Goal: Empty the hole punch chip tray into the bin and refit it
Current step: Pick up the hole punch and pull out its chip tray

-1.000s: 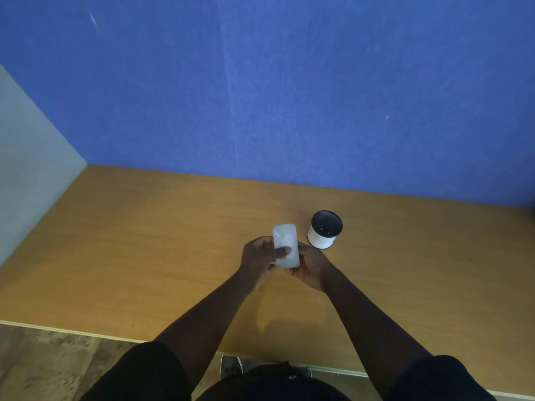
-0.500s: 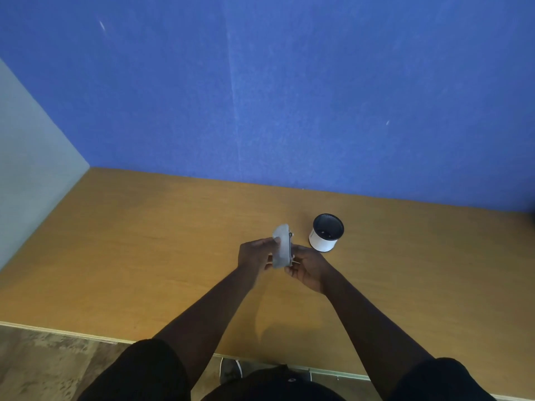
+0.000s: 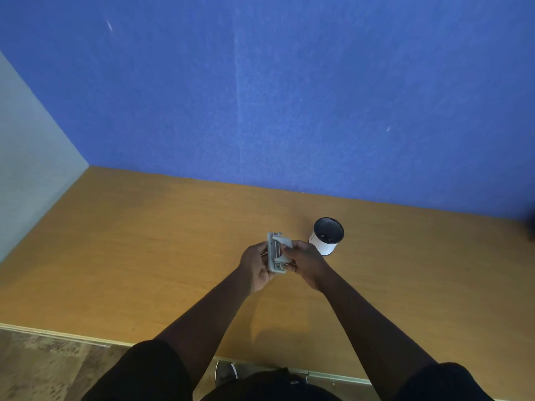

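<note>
A small grey hole punch [image 3: 276,253] is held above the wooden desk [image 3: 144,256], turned so its handle and metal parts face me. My left hand [image 3: 254,266] grips it from the left and underneath. My right hand [image 3: 304,263] grips it from the right, fingers on the handle. I cannot make out the chip tray on its base from here. A little white bin [image 3: 327,237] with a dark inside stands upright on the desk just right of my hands.
A blue wall [image 3: 289,96] rises behind the desk and a pale panel [image 3: 29,154] closes the left side. The desk's front edge runs near my body, with patterned floor [image 3: 43,366] below it. A shoe [image 3: 225,371] shows under the edge.
Both hands have rotated the punch: one second ago its flat pale underside faced me, then it stood edge-on, and now its handle side faces me. The bin has not moved.
</note>
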Motion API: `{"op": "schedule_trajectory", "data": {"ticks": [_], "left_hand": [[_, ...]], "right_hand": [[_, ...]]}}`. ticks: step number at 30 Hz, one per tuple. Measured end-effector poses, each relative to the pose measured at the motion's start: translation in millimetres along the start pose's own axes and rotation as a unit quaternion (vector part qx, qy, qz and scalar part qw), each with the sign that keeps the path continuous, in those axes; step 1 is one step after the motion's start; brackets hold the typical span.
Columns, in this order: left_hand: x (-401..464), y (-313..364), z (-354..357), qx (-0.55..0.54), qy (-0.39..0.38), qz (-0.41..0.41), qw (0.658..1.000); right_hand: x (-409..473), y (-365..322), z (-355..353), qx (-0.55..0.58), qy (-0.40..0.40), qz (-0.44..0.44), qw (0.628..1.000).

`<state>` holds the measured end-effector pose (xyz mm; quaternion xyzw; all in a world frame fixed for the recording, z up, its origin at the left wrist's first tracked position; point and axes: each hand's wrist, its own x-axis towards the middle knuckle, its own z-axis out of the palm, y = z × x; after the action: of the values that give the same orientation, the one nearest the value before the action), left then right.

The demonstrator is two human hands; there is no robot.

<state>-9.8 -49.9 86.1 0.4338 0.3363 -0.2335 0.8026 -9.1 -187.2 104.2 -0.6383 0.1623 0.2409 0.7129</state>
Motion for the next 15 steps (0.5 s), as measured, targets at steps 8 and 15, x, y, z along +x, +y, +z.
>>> {"op": "schedule_trajectory", "data": {"ticks": [8,15], "left_hand": [[5,6,-2,0.029,0.011,0.037,0.999],[16,7,0,0.039,0.032,0.05,0.997]], "right_hand": [[-2,2,2,-0.215,0.059,-0.061,0.973],[-3,5,5,-0.217,0.07,-0.091,0.969]]}}
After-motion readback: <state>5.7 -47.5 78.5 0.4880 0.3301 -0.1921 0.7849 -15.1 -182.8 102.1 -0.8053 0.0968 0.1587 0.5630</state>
